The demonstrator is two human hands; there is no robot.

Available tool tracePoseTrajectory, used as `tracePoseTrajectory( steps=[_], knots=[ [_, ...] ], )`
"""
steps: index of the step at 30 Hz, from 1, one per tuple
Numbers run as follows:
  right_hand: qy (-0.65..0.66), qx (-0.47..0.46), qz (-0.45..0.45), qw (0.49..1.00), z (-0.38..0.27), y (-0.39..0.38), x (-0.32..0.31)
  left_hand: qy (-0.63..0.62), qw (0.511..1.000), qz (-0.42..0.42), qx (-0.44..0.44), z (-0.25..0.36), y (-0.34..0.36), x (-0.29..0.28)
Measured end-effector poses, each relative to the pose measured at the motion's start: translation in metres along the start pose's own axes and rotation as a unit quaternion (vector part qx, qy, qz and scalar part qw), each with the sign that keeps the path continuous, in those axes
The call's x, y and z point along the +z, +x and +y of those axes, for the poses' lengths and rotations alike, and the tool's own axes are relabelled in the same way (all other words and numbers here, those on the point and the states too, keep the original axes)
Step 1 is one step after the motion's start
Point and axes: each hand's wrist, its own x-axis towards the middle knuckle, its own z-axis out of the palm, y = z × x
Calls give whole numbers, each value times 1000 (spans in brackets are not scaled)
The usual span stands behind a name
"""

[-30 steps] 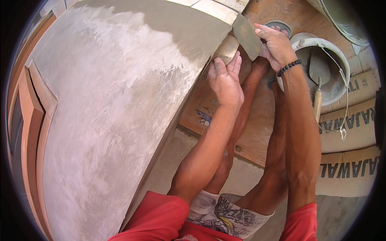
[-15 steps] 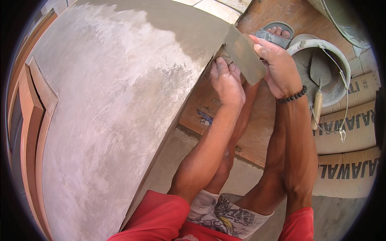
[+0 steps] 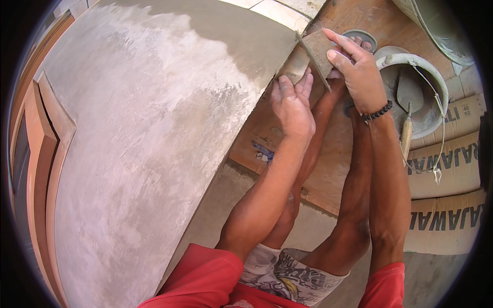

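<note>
Beside the corner of a partly plastered wall (image 3: 138, 128), both my hands are raised together. My right hand (image 3: 359, 72), with a dark beaded bracelet on its wrist, grips a cement-smeared rectangular plate (image 3: 317, 50) between thumb and fingers. The plate is tilted, with one long edge towards my left hand. My left hand (image 3: 294, 108) has its fingers closed on a small grey flat piece (image 3: 295, 66) near the wall's edge; its kind cannot be made out. Darker, wet-looking plaster (image 3: 246, 36) covers the wall's far part, while the nearer surface is pale and patchy.
A bucket (image 3: 436, 77) holding a trowel (image 3: 410, 92) with a wooden handle stands to the right on a wooden board (image 3: 339, 15). Stacked paper sacks (image 3: 447, 190) lie nearer. Another large container (image 3: 441, 25) is at the far right, and a wooden frame (image 3: 38, 154) edges the left.
My right hand has lifted the plate slightly away and turned it more edge-on. The fingers of my left hand have straightened somewhat, and more of the small flat piece shows.
</note>
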Motion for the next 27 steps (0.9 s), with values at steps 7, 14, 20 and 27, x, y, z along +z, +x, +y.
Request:
tracePoseTrajectory(
  steps=[7,14,20,27],
  knots=[
    [-259,-144,-27,955,-7,-14,8,-9,1000,-6,4,-2,2,-3],
    [-299,-183,72,934,-13,10,-13,11,1000,-14,-7,2,1,0],
    [-433,-181,15,883,-25,39,9,-2,1000,-3,-16,-3,-1,1],
    [-401,-154,-73,900,-91,-39,34,35,998,-43,-17,-4,5,-17]
  ],
)
